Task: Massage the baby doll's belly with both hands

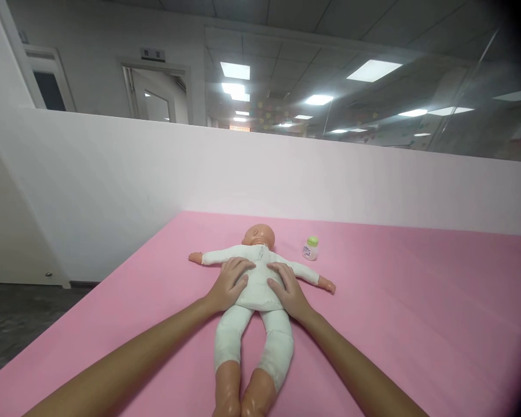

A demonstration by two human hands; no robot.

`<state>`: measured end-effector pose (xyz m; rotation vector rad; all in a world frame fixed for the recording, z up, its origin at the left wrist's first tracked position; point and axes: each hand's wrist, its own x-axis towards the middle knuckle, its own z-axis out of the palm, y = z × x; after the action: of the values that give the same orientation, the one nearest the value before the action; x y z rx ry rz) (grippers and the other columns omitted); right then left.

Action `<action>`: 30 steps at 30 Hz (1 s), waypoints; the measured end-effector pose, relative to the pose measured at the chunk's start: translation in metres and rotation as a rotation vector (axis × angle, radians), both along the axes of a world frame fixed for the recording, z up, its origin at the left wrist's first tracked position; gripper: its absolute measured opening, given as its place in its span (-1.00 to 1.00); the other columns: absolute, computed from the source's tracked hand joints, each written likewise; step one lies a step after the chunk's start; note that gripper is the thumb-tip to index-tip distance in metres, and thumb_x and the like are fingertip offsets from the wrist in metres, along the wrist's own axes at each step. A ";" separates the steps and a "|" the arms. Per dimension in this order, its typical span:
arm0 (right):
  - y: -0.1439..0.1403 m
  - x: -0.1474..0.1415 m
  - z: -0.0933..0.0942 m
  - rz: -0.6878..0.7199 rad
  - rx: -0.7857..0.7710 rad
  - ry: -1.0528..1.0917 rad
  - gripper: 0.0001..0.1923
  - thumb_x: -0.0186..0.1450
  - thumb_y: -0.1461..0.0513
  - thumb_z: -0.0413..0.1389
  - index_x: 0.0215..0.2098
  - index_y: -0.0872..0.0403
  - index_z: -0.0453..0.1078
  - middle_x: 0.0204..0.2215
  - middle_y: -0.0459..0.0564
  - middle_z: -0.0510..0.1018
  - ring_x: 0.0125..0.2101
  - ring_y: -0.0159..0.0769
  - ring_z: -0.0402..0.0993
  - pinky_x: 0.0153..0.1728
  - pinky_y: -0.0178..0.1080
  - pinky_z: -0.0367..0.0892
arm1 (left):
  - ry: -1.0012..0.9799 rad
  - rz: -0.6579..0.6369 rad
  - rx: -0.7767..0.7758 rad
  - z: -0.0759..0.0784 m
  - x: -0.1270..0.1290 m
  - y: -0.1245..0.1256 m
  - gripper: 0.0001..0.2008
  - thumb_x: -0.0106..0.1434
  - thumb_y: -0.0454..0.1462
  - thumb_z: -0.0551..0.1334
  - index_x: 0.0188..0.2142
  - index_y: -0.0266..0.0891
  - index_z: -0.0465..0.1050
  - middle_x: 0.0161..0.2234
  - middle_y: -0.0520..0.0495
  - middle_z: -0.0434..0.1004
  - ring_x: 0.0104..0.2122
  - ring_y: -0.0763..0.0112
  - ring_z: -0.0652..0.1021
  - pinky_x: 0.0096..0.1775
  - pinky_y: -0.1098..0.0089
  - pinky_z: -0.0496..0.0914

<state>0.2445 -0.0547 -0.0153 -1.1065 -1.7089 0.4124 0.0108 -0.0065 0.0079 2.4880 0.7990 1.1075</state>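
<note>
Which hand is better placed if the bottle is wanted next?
Likely the right hand: it rests on the doll, nearer the bottle; the left hand is on the doll's far side.

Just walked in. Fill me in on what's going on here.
A person has both bare hands on a baby doll in a white cloth suit, which lies stretched out on a pink surface and appears to be face down. The left hand rests on one side of the torso and the right hand on the other, fingers spread. The doll's arms reach out sideways. A small bottle with a green cap stands to the right of its head, touched by neither hand.
</note>
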 end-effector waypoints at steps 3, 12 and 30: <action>0.001 0.001 0.000 0.009 0.002 -0.015 -0.68 0.42 0.11 0.09 0.12 -0.14 0.40 0.10 0.01 0.49 0.19 -0.02 0.35 0.28 0.12 0.21 | 0.016 0.012 0.000 -0.001 0.000 0.000 -0.62 0.47 -0.18 0.01 0.19 -0.04 0.41 0.13 -0.13 0.43 0.17 0.08 0.38 0.25 0.02 0.23; 0.000 0.001 0.002 0.022 -0.012 0.007 -0.84 0.41 0.11 0.11 -0.09 -0.08 0.44 0.08 0.03 0.48 0.20 -0.02 0.34 0.27 0.12 0.19 | 0.020 0.006 0.013 -0.005 -0.001 0.004 -0.64 0.48 -0.18 0.01 0.14 -0.03 0.47 0.10 -0.12 0.45 0.15 0.10 0.40 0.24 0.03 0.24; -0.001 0.003 0.008 0.007 0.008 0.004 -0.89 0.39 0.17 0.14 -0.11 -0.06 0.41 0.05 -0.01 0.48 0.17 -0.11 0.33 0.27 0.01 0.17 | 0.044 -0.015 0.061 -0.004 0.002 0.012 -0.65 0.50 -0.20 -0.01 0.14 -0.08 0.45 0.10 -0.11 0.43 0.15 0.11 0.38 0.23 0.03 0.18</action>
<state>0.2476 -0.0556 -0.0068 -1.0939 -1.7101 0.4108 0.0132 0.0060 0.0040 2.5732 0.7680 1.0911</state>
